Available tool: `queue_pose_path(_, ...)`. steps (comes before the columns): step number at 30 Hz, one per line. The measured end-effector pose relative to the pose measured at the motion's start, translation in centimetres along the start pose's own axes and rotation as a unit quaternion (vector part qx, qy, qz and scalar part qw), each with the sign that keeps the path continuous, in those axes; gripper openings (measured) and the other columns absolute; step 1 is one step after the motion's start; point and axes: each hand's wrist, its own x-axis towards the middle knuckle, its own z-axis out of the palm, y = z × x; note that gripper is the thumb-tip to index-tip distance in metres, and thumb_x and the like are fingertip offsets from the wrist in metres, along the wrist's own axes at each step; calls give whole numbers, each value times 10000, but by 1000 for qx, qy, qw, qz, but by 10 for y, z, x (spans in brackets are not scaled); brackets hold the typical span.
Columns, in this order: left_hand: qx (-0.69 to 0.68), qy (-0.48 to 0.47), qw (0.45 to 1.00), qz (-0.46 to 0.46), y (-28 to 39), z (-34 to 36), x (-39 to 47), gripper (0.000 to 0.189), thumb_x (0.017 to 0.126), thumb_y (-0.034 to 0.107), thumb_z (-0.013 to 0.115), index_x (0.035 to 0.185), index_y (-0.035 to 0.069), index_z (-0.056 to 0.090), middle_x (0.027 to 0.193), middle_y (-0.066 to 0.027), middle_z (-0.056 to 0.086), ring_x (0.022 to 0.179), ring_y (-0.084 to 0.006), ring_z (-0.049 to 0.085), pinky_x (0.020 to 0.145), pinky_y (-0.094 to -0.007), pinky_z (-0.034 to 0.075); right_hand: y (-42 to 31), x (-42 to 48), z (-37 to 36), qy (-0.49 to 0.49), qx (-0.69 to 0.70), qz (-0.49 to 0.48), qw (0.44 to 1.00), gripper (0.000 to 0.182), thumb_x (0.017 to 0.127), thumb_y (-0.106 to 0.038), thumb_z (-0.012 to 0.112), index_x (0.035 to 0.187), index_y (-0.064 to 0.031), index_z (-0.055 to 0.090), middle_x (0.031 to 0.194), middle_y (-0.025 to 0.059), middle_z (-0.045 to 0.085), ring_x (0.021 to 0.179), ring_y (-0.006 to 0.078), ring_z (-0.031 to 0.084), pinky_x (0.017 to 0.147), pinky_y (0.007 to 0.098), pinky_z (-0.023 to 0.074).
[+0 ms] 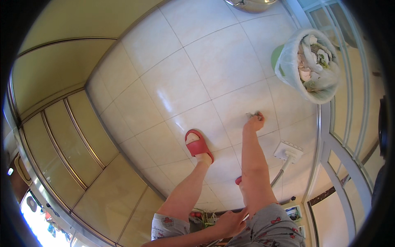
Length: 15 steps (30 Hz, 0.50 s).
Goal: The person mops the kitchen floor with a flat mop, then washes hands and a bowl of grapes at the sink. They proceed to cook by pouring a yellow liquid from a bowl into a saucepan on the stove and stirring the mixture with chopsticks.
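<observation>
My right hand (255,122) reaches low over the floor tiles with its fingers closed on a small grey clump (253,115), perhaps lint or hair. The right arm hides most of my right leg and foot. Close to my lap, my left hand (232,223) is closed around the pole (246,218) of a floor cleaning tool. Its flat white head (287,152) rests on the tiles to the right of my right forearm, and part of the pole is hidden behind my right arm and leg.
A green trash bin (277,58) with a clear liner holds eggshells and scraps beside the glass sliding door (345,92). Cabinets (61,129) line the left. A metal rounded object (254,5) is at the top. Vegetables (202,217) sit behind my legs. I wear red slippers (200,146).
</observation>
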Motion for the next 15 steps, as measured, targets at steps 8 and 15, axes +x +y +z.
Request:
queue_pose_path(8,-3,-16,999,-33,4,-6,1,574,878,209,517,1386,89,277,690,-200,602,610,-440,567,632,-536,458,-9,-24,-8,-111,118,33,986,236,792,71,473,954,-13,623,1025,86,605,866,186,608,686,302,574)
queue_pose_path(15,22,-50,998,-42,8,-9,6,627,886,217,513,1428,90,226,691,-192,606,635,-431,578,664,-515,463,0,-38,-21,-134,-231,-422,866,246,763,44,596,950,-110,636,1094,68,516,936,260,575,726,321,536)
